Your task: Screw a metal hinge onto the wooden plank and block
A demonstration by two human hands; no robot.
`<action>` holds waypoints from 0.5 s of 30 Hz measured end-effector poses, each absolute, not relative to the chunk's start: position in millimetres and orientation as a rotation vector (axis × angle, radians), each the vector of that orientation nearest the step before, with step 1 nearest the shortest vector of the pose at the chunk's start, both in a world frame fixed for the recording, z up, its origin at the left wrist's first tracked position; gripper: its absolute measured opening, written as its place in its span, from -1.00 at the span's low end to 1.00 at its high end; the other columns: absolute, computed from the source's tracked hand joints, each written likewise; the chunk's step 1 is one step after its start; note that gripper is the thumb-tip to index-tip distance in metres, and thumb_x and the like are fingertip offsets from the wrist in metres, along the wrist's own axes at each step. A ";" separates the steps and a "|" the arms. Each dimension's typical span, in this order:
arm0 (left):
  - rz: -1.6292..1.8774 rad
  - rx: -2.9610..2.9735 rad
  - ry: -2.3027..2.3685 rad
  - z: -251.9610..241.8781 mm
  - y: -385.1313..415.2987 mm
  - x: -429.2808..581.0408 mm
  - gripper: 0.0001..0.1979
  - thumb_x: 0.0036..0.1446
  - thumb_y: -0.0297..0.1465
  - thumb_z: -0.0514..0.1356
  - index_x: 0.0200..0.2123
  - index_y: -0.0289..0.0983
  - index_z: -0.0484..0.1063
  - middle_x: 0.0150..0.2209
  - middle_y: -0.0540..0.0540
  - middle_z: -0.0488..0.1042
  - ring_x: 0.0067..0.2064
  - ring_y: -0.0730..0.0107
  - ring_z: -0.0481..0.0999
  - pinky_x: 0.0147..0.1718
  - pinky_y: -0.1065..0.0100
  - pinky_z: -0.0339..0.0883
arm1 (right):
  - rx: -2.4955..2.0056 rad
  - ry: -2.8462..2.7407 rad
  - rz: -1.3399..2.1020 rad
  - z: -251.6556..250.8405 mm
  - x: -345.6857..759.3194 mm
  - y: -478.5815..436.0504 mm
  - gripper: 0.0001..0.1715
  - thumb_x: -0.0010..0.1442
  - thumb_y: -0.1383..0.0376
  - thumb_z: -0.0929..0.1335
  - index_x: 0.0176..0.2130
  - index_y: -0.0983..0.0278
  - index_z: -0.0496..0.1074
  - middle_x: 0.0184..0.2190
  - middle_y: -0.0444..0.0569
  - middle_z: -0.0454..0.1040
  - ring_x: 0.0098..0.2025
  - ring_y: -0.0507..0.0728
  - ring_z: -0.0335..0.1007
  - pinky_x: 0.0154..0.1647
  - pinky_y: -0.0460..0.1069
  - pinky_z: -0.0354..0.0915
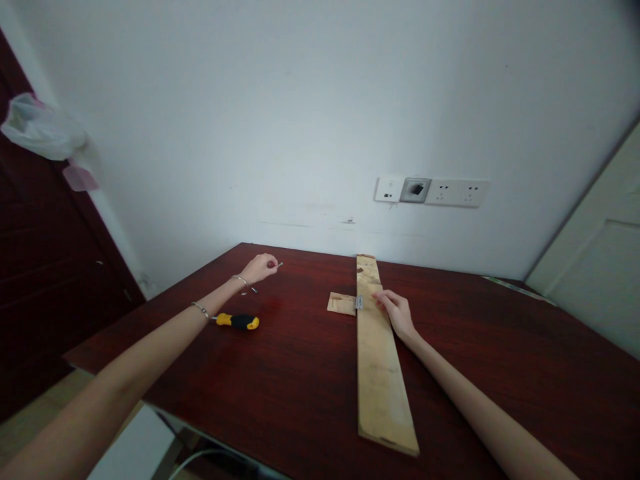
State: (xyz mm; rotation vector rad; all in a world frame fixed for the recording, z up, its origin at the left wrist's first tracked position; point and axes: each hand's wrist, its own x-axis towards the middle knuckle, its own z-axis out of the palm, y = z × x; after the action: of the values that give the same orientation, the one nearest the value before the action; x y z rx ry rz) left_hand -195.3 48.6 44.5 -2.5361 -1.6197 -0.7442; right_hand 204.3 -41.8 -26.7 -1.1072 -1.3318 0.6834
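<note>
My left hand [261,267] is raised over the left part of the table, its fingers pinching a small screw [280,265]. Another small screw [255,290] lies on the table just below it. Nearer to me, beside my left wrist, is a yellow and black screwdriver [239,322]. A long wooden board [381,373] lies lengthwise from near the wall towards me. At its left edge a small metal hinge [359,303] meets a short wooden piece [341,303]. My right hand [395,312] rests on the board's right edge with fingers bent; whether they grip anything is unclear.
The dark red table [300,373] stands against a white wall with sockets [457,193]. A thin strip [520,290] lies at the table's back right. Plastic bags [43,130] hang by the door at left. A white cable [200,455] shows below the front edge.
</note>
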 end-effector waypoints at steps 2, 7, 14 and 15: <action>-1.038 -2.619 -1.579 48.9 47.5 -164.0 -0.86 -0.01 -0.42 0.13 -0.41 -0.33 0.47 -0.38 -0.07 0.51 -0.32 0.38 0.47 -0.26 0.41 0.31 | -1.097 -1.362 0.666 -27.6 204.2 -40.9 -0.64 -0.03 0.04 0.35 -0.47 0.29 0.51 -0.48 -0.03 0.48 -0.41 0.13 0.32 -0.38 -0.01 0.22; -1.574 -2.781 -1.418 44.4 30.6 -81.7 -0.85 0.00 -0.39 0.16 -0.42 -0.36 0.48 -0.40 -0.09 0.53 -0.35 0.39 0.48 -0.29 0.39 0.34 | -1.085 -1.449 0.576 -29.3 203.9 -39.1 -0.71 -0.01 0.10 0.35 -0.48 0.27 0.49 -0.40 0.00 0.50 -0.29 0.19 0.39 -0.26 0.03 0.26; -1.778 -3.020 -1.320 20.9 -4.0 -7.3 -0.85 0.00 -0.38 0.20 -0.41 -0.35 0.49 -0.37 -0.12 0.54 -0.34 0.37 0.50 -0.29 0.38 0.35 | -1.044 -1.489 0.503 -20.0 201.1 -42.4 -0.78 0.03 0.16 0.34 -0.47 0.26 0.48 -0.38 -0.01 0.49 -0.27 0.17 0.39 -0.26 0.02 0.26; -1.794 -3.039 -1.314 18.5 -7.3 -2.3 -0.85 0.01 -0.37 0.20 -0.40 -0.35 0.49 -0.37 -0.12 0.54 -0.34 0.37 0.50 -0.30 0.38 0.35 | -1.030 -1.488 0.498 -16.7 200.3 -43.5 -0.78 0.03 0.16 0.34 -0.46 0.26 0.48 -0.38 -0.01 0.49 -0.28 0.16 0.39 -0.26 0.02 0.26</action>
State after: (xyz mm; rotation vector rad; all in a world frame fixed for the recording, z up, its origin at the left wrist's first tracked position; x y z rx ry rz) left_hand -2.3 -7.3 18.5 -3.0390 -1.3145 -1.7943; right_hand 200.3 -43.5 -16.7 -1.0303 -1.4884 0.4975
